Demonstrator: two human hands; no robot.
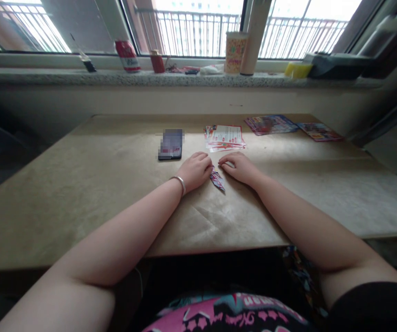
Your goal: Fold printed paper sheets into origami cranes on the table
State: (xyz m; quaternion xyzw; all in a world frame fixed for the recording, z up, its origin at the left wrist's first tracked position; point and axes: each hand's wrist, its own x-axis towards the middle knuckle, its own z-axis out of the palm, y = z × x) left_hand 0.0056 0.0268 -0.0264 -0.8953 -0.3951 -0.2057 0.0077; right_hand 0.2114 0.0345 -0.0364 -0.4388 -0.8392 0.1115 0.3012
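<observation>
A small folded piece of printed paper (218, 180), whitish with red and blue marks, lies at a slant on the table between my hands. My left hand (195, 170), with a silver bangle at its wrist, is closed on the paper's far-left end, its fingers curled over it. Just right of the paper, my right hand (240, 168) rests on the table with fingers bent and thumb and forefinger tips close together. Whether anything thin is pinched there is too small to see. Beyond both hands is a loose stack of printed sheets (226, 134).
A phone (171, 144) lies beyond my left hand. Colourful printed booklets (272, 124) and another booklet (319, 131) lie at the table's back right. On the stone windowsill (181, 79) stand a red can (127, 56), a patterned cup (235, 53) and a yellow item (298, 70).
</observation>
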